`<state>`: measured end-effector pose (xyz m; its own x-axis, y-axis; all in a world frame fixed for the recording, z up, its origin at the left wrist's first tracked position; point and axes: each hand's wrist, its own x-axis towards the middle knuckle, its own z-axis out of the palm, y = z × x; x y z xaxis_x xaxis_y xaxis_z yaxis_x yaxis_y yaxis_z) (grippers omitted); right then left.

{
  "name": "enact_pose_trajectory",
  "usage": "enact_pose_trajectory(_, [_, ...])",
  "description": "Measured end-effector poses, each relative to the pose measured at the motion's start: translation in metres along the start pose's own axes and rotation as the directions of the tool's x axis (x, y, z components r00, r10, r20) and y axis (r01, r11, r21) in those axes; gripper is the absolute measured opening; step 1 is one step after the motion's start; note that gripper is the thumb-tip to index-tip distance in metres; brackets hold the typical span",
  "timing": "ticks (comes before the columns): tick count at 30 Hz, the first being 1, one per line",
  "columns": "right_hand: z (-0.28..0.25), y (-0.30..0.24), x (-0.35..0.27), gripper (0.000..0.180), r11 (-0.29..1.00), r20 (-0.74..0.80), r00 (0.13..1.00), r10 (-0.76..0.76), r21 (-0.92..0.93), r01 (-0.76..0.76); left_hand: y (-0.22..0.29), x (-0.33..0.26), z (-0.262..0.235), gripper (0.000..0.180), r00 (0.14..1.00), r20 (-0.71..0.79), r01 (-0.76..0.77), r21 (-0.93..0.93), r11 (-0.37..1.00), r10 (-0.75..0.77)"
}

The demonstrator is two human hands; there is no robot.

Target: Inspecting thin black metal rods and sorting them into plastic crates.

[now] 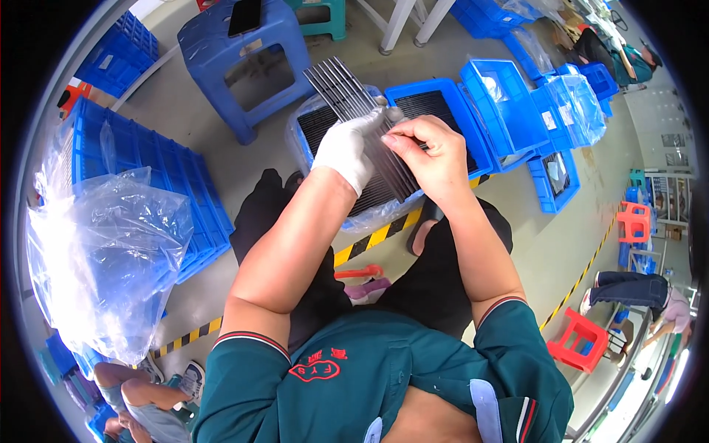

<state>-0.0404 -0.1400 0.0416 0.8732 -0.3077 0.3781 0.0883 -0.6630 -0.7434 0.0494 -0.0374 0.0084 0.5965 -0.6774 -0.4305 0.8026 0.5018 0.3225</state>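
Observation:
My left hand (346,151), in a white glove, is wrapped round a fanned bundle of thin dark rods (336,87). The rods slant from the upper left down toward my lap. At the bundle's right edge is my bare right hand (432,151), thumb and forefinger pinched together; what lies between those fingertips is too small to make out. Under both hands stands a plastic-lined crate (301,151) filled with rows of similar dark rods. Just right of it, a blue crate (480,148) holds more of them, partly hidden by my right hand.
A blue stool (210,63) with a dark phone (245,16) stands at the far left. Stacked blue crates (159,159) and clear plastic film (111,251) fill the left side. More blue bins (517,111) stand at right. Red stools (580,343) and other people are farther off.

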Motion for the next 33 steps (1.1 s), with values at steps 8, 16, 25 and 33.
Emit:
enact_pose_trajectory(8, [0.003,0.001,0.002,0.011,0.989,-0.003,0.994,-0.113,-0.098,0.113,-0.002,0.003,-0.001,0.017,1.0,0.019,-0.004,-0.006,1.0,0.004])
enact_pose_trajectory(16, [0.004,-0.007,0.005,0.01,0.868,0.067,0.92,-0.386,-0.312,0.387,-0.004,0.005,-0.008,0.015,0.998,0.018,-0.056,0.023,0.998,0.055])
enact_pose_trajectory(25, [0.008,0.004,0.005,0.01,0.913,0.114,0.951,-0.287,-0.268,0.308,-0.005,0.002,-0.002,0.015,0.998,-0.059,-0.024,0.059,0.998,0.027])
enact_pose_trajectory(33, [-0.004,-0.007,0.004,0.01,1.0,0.026,0.999,-0.019,-0.019,0.02,-0.002,-0.001,0.0,0.017,0.999,-0.012,-0.032,0.05,0.998,0.033])
